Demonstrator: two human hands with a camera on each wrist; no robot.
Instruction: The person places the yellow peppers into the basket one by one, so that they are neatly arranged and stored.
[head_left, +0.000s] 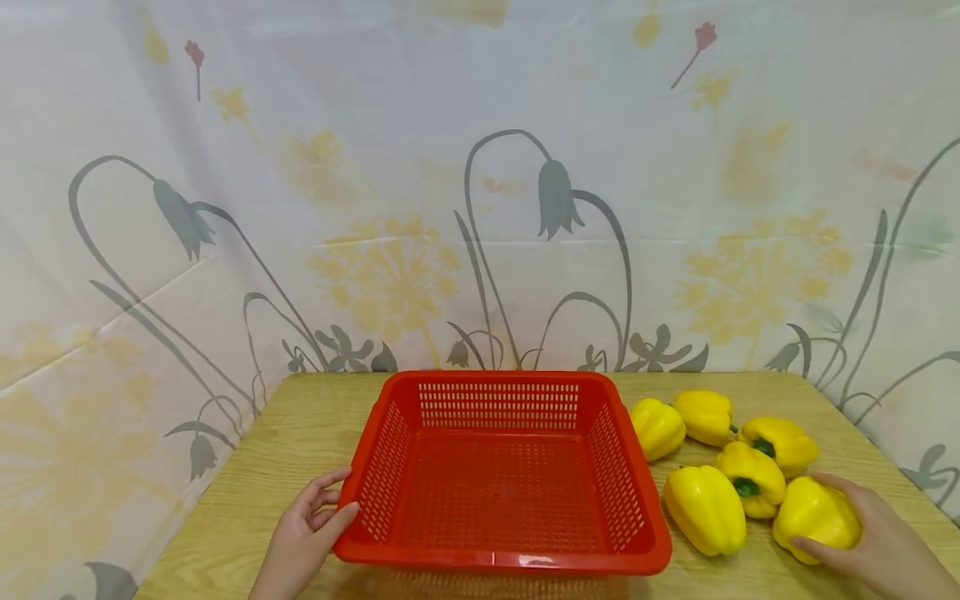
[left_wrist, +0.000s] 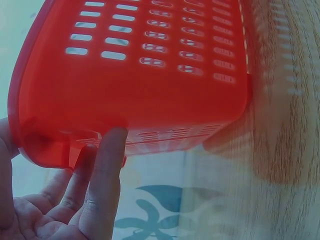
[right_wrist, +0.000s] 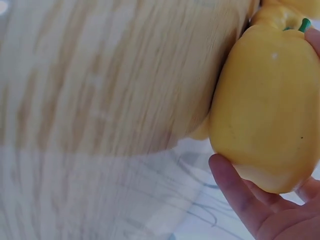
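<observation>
A red plastic basket (head_left: 495,560) with slotted walls stands in the middle of the table, and its inside shows bare. At its left rim my left hand (head_left: 309,529) grips the edge, thumb on top of the rim. The left wrist view shows the fingers (left_wrist: 106,180) against the basket's outer wall (left_wrist: 85,100). On the right, my right hand (head_left: 881,533) holds the nearest yellow bell pepper (head_left: 816,518), thumb on its near side and fingers around the far side. In the right wrist view, fingertips touch the lower end of this bell pepper (right_wrist: 270,110).
Several more yellow bell peppers lie grouped between the basket and my right hand, among them one bell pepper (head_left: 705,510) close to the basket's right side. The wood-patterned table (head_left: 247,483) reaches back to a flower-printed cloth (head_left: 420,167).
</observation>
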